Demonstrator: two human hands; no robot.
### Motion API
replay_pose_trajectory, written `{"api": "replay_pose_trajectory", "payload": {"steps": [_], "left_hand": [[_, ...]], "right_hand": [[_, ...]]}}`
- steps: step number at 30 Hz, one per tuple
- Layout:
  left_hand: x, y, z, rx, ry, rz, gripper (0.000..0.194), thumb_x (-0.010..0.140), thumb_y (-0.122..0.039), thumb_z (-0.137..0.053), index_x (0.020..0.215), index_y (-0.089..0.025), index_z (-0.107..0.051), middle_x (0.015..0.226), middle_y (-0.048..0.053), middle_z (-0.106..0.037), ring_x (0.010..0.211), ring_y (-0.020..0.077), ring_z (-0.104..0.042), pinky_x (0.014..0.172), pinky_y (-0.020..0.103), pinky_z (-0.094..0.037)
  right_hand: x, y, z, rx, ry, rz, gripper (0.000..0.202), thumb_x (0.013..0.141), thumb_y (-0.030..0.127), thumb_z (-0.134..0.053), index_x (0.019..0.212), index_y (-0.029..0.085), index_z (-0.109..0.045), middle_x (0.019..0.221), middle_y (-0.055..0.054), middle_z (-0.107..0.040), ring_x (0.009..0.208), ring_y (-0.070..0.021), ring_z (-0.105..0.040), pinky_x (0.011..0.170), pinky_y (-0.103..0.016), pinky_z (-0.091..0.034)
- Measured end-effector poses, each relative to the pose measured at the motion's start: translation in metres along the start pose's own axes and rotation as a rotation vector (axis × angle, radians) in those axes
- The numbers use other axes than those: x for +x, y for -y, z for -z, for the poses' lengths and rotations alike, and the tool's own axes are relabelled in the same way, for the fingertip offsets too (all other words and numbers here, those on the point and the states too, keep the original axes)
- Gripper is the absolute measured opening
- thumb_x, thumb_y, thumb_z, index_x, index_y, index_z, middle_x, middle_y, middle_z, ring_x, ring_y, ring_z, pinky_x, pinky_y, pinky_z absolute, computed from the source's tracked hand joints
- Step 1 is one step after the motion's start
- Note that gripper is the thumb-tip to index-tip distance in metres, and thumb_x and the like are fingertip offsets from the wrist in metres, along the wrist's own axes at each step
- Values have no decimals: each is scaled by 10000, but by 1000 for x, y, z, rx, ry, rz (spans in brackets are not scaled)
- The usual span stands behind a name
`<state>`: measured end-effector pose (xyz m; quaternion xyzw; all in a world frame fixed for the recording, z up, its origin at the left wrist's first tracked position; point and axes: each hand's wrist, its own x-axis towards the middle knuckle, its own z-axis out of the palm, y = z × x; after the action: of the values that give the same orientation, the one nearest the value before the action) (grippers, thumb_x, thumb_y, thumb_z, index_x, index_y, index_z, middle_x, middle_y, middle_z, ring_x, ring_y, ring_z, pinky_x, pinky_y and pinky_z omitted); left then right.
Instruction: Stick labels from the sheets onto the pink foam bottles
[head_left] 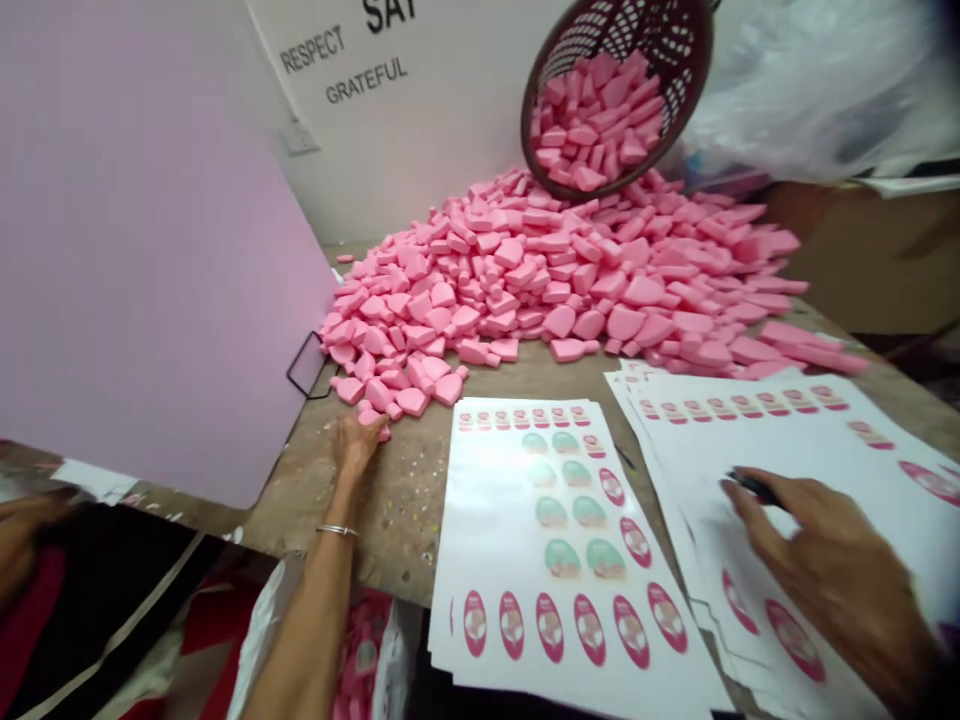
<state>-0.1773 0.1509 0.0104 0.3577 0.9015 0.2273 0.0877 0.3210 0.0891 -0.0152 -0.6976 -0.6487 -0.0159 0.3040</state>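
Loads of pink pieces [551, 243] heaped along the worktop's [397, 490] back edge — left hand's [356, 440] fingers curl over one near the left edge, grip unclear; right hand [832, 565] pinches a dark tool [757, 487] over sheets [742, 445]. Bumping the tilted basket [694, 90] could spill more.

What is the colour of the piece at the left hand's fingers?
The piece at the left hand is pink, as the head view shows.

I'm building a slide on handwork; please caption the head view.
Left hand at the edge of piled pink bottle-shaped pieces, right hand holding a slim dark tool over sticker sheets.
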Motion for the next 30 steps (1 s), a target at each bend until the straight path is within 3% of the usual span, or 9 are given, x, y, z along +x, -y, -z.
{"api": "replay_pose_trajectory", "payload": {"steps": [4, 8, 10, 13, 15, 19, 23, 27, 30], "left_hand": [[-19, -1, 0, -93, -85, -94, 506, 751, -391, -602, 1153, -105, -491, 1006, 171, -654, 935, 304, -619, 773, 382, -451], [-62, 6, 13, -239, -117, -136, 462, 817, -387, -528, 1196, -130, -476, 1070, 126, -636, 915, 221, -620, 768, 321, -477], [-98, 7, 18, -486, 47, -133, 465, 801, -444, -559, 1159, -150, -529, 945, 75, -666, 768, 175, -631, 673, 278, -495], [-158, 6, 15, -883, 577, -27, 440, 712, -426, -694, 1054, -162, -618, 901, 56, -680, 676, 136, -614, 624, 243, -501], [-188, 3, 8, -939, 763, 33, 417, 685, -385, -736, 1026, -165, -641, 945, 60, -687, 660, 117, -608, 621, 224, -503], [-205, -3, -3, -895, 736, 22, 380, 714, -399, -716, 993, -150, -646, 923, 78, -701, 711, 143, -639, 653, 226, -519], [-208, -9, 1, -989, 788, 4, 349, 781, -455, -631, 956, -153, -609, 924, 91, -698, 687, 164, -667, 619, 252, -535], [-226, -20, 1, -981, 912, -4, 364, 805, -477, -588, 956, -146, -582, 725, 59, -686, 538, 138, -633, 488, 209, -487], [-236, -28, -3, -953, 916, -11, 398, 806, -480, -586, 1000, -133, -559, 695, 60, -674, 567, 159, -655, 530, 232, -518]], "right_hand": [[-15, 53, -9, 136, 141, 73, 392, 873, 505, -447, 1021, 183, -614, 963, -99, -665, 853, -210, -610, 760, -334, -475], [-49, 78, -12, 115, 279, 144, 522, 828, 555, -514, 1186, 177, -525, 996, -106, -623, 893, -238, -583, 768, -362, -468], [-65, 84, -13, 62, 286, 256, 659, 785, 593, -559, 1271, 159, -461, 984, -123, -608, 891, -262, -565, 768, -395, -460], [-83, 92, -16, -1, 278, 326, 679, 795, 582, -556, 1305, 155, -418, 1010, -144, -593, 912, -284, -549, 748, -409, -452], [-90, 96, -19, -28, 262, 324, 626, 821, 559, -535, 1287, 156, -429, 1027, -152, -589, 926, -290, -547, 734, -406, -446], [-89, 103, -21, -39, 211, 274, 550, 848, 526, -516, 1243, 148, -458, 1028, -152, -600, 927, -293, -545, 725, -404, -428], [-77, 107, -17, 99, 152, 218, 213, 928, 326, -424, 1033, 179, -537, 927, -93, -628, 855, -229, -547, 732, -359, -402], [-67, 116, -20, 128, 178, 297, 131, 895, 270, -493, 968, 179, -552, 873, -58, -646, 796, -205, -541, 706, -338, -358], [-67, 123, -25, 83, 197, 358, 94, 883, 243, -515, 926, 180, -569, 836, -46, -649, 781, -198, -537, 720, -345, -324]]}}
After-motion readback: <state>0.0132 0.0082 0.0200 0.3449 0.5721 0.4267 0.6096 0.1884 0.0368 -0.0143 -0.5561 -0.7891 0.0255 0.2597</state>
